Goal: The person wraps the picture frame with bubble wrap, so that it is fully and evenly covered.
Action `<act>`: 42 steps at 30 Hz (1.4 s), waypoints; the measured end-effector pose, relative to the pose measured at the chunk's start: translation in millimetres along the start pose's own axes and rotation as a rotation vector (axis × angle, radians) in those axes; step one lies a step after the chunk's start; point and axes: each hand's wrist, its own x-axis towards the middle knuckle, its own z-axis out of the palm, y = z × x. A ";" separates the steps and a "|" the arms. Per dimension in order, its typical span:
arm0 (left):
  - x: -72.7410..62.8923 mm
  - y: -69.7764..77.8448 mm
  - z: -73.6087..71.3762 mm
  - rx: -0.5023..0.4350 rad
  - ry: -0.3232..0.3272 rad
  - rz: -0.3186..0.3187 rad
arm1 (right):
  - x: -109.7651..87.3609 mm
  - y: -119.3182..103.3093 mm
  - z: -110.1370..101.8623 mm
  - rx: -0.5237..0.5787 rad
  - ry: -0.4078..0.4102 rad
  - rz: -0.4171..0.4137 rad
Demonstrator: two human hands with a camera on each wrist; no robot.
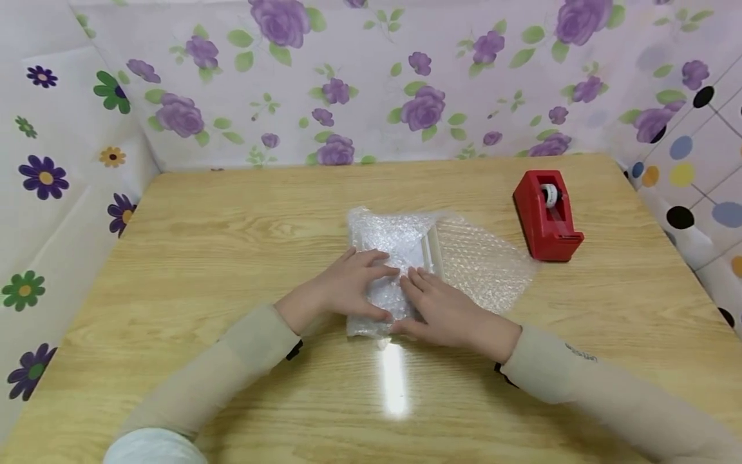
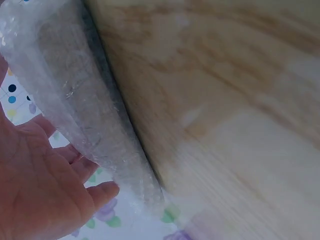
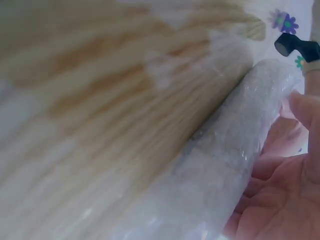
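A flat rectangular thing with a pale, ridged edge (image 1: 433,251) lies on the table, partly covered by bubble wrap (image 1: 391,235). My left hand (image 1: 350,283) rests on the wrapped left part, fingers spread across the top. From the right, my right hand (image 1: 443,316) lays its fingers on the same folded layer, both sets of fingertips close together. One loose flap of wrap spreads out flat to the right. In the left wrist view the wrapped side (image 2: 90,95) shows thick against the table; the right wrist view shows the near side (image 3: 215,145) covered too.
A red tape dispenser (image 1: 547,219) with a roll of clear tape stands at the back right, right by the loose flap's corner. The wooden table (image 1: 220,225) meets a flowered cloth (image 1: 371,84) at its back edge, with patterned sheets on both sides.
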 end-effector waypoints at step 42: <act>3.6 8.4 -7.0 0.041 -0.096 0.066 | -102.6 113.1 -26.6 0.757 0.191 0.718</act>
